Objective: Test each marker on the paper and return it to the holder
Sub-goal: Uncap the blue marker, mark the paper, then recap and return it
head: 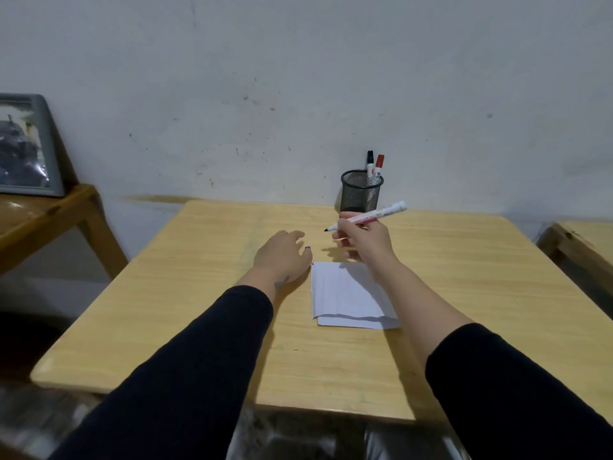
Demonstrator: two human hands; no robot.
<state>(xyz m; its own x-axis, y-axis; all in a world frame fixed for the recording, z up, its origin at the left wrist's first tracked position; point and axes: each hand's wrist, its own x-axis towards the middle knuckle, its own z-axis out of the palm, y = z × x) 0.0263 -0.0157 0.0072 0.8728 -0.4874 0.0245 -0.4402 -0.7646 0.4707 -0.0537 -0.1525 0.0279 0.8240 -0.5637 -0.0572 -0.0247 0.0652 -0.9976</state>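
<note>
Right hand (361, 239) grips uncapped marker (368, 218) above bench (464, 270), black tip pointing left, w/ white body angled up to right. Left hand (282, 254) rests palm-down on bench, fingers loosely spread, holding nothing, just left of folded paper (345, 293). Mesh holder (361, 194) stands at bench's far edge by wall, w/ black-capped marker (370, 164) & red-capped marker (378, 169) upright inside.

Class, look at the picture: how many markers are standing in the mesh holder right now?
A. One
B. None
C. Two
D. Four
C: two markers, one with a black cap and one with a red cap, stand in the mesh holder, while the right hand holds a third, uncapped marker above the table.
</note>
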